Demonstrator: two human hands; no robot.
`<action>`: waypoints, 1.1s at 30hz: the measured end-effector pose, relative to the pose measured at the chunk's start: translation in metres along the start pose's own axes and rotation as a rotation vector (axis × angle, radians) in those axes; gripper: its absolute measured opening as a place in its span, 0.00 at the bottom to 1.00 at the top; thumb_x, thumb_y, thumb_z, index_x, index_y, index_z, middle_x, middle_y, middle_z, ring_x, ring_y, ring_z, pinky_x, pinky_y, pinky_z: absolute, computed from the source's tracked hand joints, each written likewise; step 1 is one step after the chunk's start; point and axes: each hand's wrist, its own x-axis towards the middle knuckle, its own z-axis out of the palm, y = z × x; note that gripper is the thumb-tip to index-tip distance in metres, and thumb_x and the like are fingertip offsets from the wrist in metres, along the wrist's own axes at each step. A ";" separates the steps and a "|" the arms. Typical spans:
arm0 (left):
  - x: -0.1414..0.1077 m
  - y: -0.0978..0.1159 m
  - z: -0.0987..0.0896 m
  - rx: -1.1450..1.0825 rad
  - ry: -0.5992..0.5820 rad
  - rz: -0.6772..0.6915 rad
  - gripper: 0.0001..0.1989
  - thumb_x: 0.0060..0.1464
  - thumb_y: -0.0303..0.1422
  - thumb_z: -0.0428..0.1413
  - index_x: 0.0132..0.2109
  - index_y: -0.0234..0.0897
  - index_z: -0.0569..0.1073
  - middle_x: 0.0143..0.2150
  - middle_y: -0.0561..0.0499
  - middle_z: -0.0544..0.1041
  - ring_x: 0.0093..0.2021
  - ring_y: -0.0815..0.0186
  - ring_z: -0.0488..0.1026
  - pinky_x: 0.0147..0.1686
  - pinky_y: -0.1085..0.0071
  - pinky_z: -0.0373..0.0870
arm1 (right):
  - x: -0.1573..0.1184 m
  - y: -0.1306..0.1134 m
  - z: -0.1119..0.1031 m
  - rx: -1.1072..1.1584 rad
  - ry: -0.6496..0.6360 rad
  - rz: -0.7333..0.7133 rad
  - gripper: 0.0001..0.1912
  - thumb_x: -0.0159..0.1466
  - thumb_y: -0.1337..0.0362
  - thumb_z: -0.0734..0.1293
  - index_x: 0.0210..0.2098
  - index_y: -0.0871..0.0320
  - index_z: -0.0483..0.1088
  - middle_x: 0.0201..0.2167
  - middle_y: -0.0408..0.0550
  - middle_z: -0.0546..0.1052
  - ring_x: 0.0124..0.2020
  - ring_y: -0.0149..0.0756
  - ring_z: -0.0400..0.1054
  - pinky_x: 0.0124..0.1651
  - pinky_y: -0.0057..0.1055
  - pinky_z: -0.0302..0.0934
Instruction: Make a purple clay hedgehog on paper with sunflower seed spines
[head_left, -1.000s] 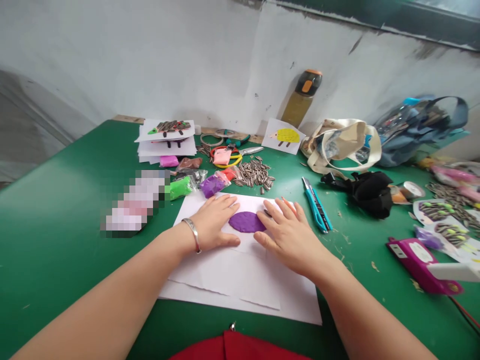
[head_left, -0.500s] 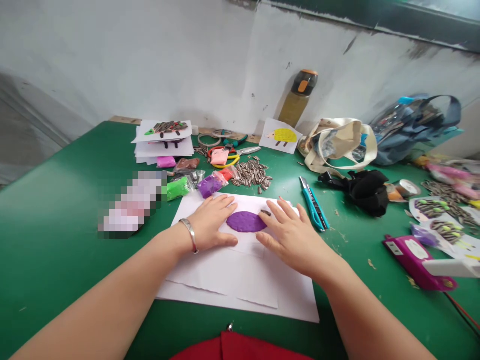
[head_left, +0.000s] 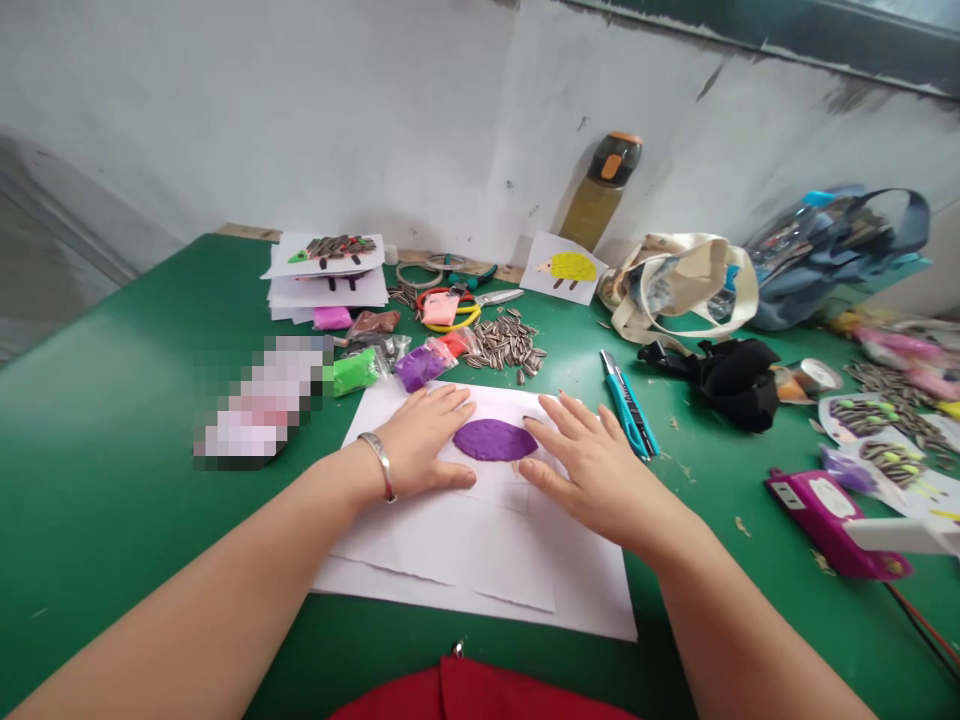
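One flattened purple oval of what looks like modelling clay [head_left: 495,440], lying on layered white paper sheets [head_left: 442,550] on a green desk [head_left: 112,420], presumably light, soft, slightly tacky and easily dented, best lifted by the paper's edge or eased up flat along its rim. One left hand [head_left: 424,455], fingers spread and gripping nothing, laid on the paper at the oval's left; one right hand [head_left: 589,465], likewise spread, index fingertip at the oval's right end beside a small dark sliver, contact impossible to tell.
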 end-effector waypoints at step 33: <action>0.001 -0.002 0.002 -0.048 0.018 0.023 0.42 0.51 0.52 0.58 0.66 0.33 0.59 0.71 0.34 0.54 0.70 0.43 0.49 0.67 0.46 0.46 | -0.016 -0.003 -0.009 -0.046 -0.015 -0.170 0.22 0.64 0.47 0.64 0.53 0.47 0.72 0.68 0.48 0.59 0.71 0.60 0.40 0.68 0.65 0.35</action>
